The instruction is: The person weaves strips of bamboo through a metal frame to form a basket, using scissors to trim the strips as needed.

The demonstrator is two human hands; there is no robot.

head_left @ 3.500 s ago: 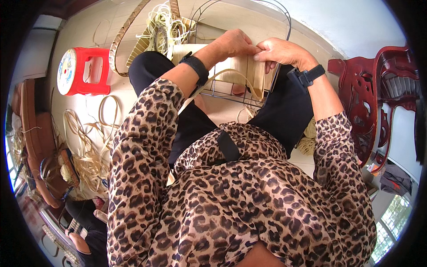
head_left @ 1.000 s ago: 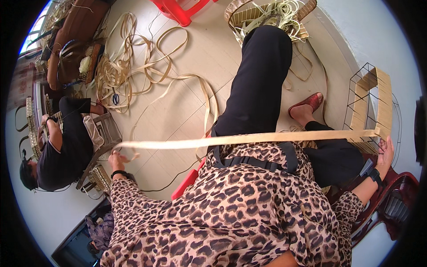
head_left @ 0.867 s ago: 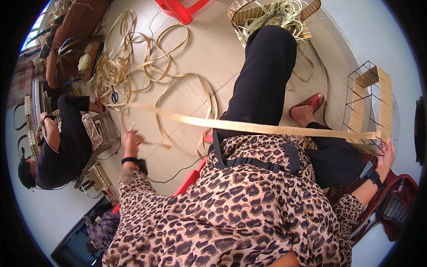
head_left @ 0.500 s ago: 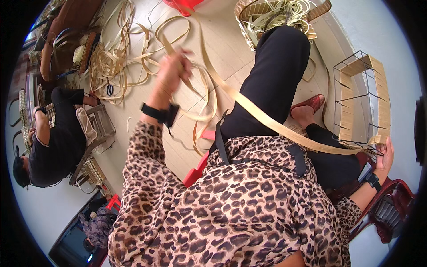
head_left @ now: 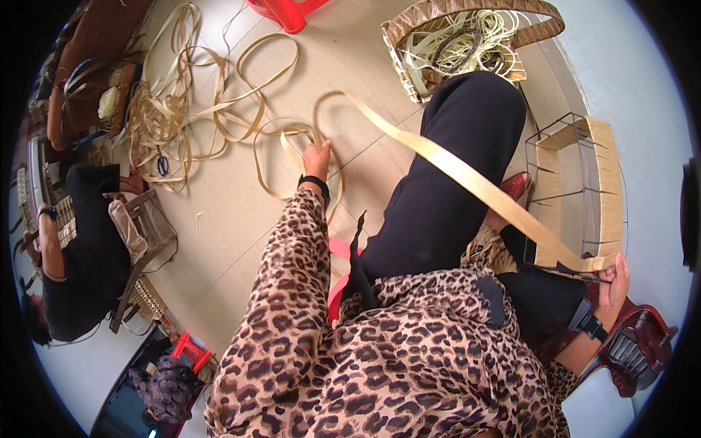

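Note:
A long flat tan strip (head_left: 467, 177) runs slack across my raised knee. My left hand (head_left: 317, 159) is closed round a stretch of it above the floor, where it bends into loose loops. Its other end reaches a rectangular black wire frame (head_left: 579, 188) at the right, whose sides are partly wrapped in the same tan strip. At the frame's near corner, my right hand (head_left: 615, 283) grips the frame, its fingers beside the strip. The fingertips are partly hidden behind the wire and strip.
Tangled tan strip (head_left: 164, 120) lies on the floor at left, with dark-handled scissors (head_left: 162, 165) on it. A handled basket (head_left: 409, 66) of pale cords stands ahead. A red stool (head_left: 292, 18) is at the top. Another person (head_left: 95, 248) sits at far left.
My left hand has come down and slightly right, nearer the floor, with the strip in it. The wire frame and my right hand have shifted slightly left and lower in view.

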